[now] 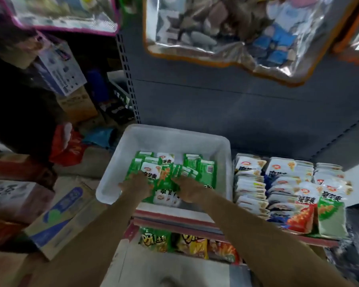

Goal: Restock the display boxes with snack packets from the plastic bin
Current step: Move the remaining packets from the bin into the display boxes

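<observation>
Both forearms reach forward into the white plastic bin (116, 179). Left hand (135, 183) presses down on the green snack packets (206, 170), fingers buried; right hand (188, 190) does likewise, and whether either has a grip cannot be told. Display boxes (288, 195) lie just right of the bin, nearer the right hand.

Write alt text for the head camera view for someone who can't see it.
Both hands, left hand and right hand, reach into a white plastic bin onto green and white snack packets. Filled display boxes stand right of it on the shelf.
</observation>
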Demonstrator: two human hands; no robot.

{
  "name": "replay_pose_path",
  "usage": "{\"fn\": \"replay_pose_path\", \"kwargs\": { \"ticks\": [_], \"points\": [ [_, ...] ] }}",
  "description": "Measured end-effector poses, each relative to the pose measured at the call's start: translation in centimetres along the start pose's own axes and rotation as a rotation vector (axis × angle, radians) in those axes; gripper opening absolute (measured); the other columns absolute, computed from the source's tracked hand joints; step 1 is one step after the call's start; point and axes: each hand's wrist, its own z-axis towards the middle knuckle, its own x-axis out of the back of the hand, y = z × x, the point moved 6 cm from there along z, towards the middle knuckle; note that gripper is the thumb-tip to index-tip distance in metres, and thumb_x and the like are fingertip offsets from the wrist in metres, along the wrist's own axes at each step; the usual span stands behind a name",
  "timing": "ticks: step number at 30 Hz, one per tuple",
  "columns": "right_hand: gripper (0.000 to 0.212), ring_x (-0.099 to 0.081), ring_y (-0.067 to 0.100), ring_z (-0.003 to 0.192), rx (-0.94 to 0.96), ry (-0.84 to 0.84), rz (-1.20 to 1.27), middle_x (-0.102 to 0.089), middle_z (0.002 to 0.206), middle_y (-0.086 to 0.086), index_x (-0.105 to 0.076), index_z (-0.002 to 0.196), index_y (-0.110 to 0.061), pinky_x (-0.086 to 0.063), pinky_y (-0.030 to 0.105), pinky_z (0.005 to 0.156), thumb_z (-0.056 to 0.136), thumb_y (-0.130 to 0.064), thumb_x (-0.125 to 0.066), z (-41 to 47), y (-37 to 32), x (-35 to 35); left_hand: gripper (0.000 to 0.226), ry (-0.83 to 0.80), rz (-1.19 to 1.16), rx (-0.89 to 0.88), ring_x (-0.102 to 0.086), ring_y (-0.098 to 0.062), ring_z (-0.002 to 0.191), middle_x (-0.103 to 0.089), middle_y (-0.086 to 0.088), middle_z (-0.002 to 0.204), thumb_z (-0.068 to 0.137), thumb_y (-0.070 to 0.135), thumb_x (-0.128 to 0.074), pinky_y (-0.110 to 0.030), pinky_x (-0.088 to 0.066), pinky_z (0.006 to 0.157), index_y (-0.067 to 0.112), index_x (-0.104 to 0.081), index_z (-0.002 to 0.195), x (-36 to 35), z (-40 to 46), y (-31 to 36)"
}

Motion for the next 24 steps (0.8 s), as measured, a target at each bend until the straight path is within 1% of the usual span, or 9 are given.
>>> {"fn": "replay_pose_path", "kwargs": {
  "ticks": [2,5,10,13,15,18,19,21,24],
  "points": [
    [0.061,-0.013,0.027,0.145,-0.021,0.009,0.034,-0.007,0.159,0.003,-0.015,0.151,-0.024,-0.02,0.042,0.116,0.098,-0.004,-0.038,0.4,0.2,-0.3,0.082,0.043,0.055,0.072,-0.047,-0.031,0.124,-0.045,-0.015,0.137,0.081,0.035,-0.071,-0.049,-0.035,0.102,0.006,-0.026,0.143,0.6,-0.4,-0.1],
    [0.06,-0.022,0.03,0.142,-0.03,-0.007,0.022,-0.013,0.158,0.001,-0.019,0.15,-0.027,-0.029,0.044,0.113,0.098,-0.005,-0.04,0.9,0.3,-0.5,0.061,0.108,0.058,0.094,-0.054,-0.026,0.112,-0.057,-0.008,0.12,0.08,0.031,-0.074,-0.041,-0.038,0.093,0.008,-0.041,0.126,1.2,-0.2,0.0],
    [0.057,-0.025,0.028,0.141,-0.025,-0.038,0.064,-0.012,0.158,0.002,-0.017,0.15,-0.026,-0.029,0.04,0.112,0.1,-0.011,-0.038,0.7,0.2,-0.1,0.027,0.214,0.137,0.08,-0.062,-0.023,0.1,-0.064,-0.008,0.108,0.088,0.021,-0.065,-0.031,-0.047,0.079,0.009,-0.056,0.111,3.3,-1.3,0.7],
    [0.056,-0.051,0.023,0.118,-0.009,-0.04,0.256,-0.027,0.154,0.009,-0.013,0.151,-0.024,-0.041,0.031,0.097,0.101,-0.022,-0.039,-0.2,0.0,1.0,0.018,0.321,0.161,0.029,-0.065,-0.023,0.095,-0.067,-0.007,0.103,0.091,0.019,-0.061,-0.03,-0.049,0.076,0.01,-0.061,0.107,4.9,-2.7,1.1],
    [0.057,-0.056,0.025,0.112,0.004,0.044,0.424,-0.038,0.148,0.011,-0.012,0.151,-0.022,-0.043,0.03,0.092,0.101,-0.028,-0.039,-1.1,0.3,2.2,0.019,0.351,-0.061,-0.064,-0.064,-0.022,0.086,-0.067,-0.006,0.095,0.092,0.024,-0.06,-0.027,-0.049,0.07,0.01,-0.063,0.104,5.7,-3.7,1.9],
    [0.039,-0.059,0.02,0.104,0.038,0.246,0.832,-0.058,0.127,0.01,-0.043,0.135,-0.013,-0.045,0.032,0.092,0.099,-0.028,-0.044,-3.3,1.5,4.1,0.014,0.297,-0.455,-0.297,-0.055,-0.009,0.06,-0.06,0.002,0.072,0.088,0.025,-0.065,-0.012,-0.037,0.051,0.011,-0.064,0.089,6.1,-6.3,5.1],
    [0.027,-0.062,0.014,0.092,0.053,0.3,0.993,-0.065,0.111,0.008,-0.052,0.121,-0.01,-0.048,0.032,0.088,0.098,-0.024,-0.047,-4.2,2.2,4.5,0.018,0.276,-0.553,-0.367,-0.055,-0.012,0.057,-0.06,0.0,0.068,0.086,0.026,-0.067,-0.014,-0.038,0.05,0.009,-0.063,0.083,6.0,-7.3,6.5],
    [0.002,-0.063,0.002,0.068,0.062,0.412,1.19,-0.065,0.083,0.0,-0.056,0.094,-0.011,-0.053,0.027,0.074,0.095,-0.012,-0.053,-6.1,4.0,5.5,0.029,0.246,-0.696,-0.472,-0.063,-0.031,0.066,-0.066,-0.015,0.075,0.083,0.03,-0.069,-0.034,-0.049,0.056,0.002,-0.063,0.088,5.4,-8.4,9.2],
    [0.017,-0.064,0.013,0.07,0.055,0.553,1.259,-0.066,0.08,0.002,-0.054,0.082,-0.015,-0.054,0.039,0.079,0.089,-0.001,-0.06,-8.8,8.1,6.7,0.033,0.246,-0.717,-0.541,-0.062,-0.033,0.069,-0.064,-0.021,0.079,0.081,0.036,-0.069,-0.041,-0.047,0.061,0.005,-0.06,0.087,4.7,-9.9,13.5]
  ]
}}
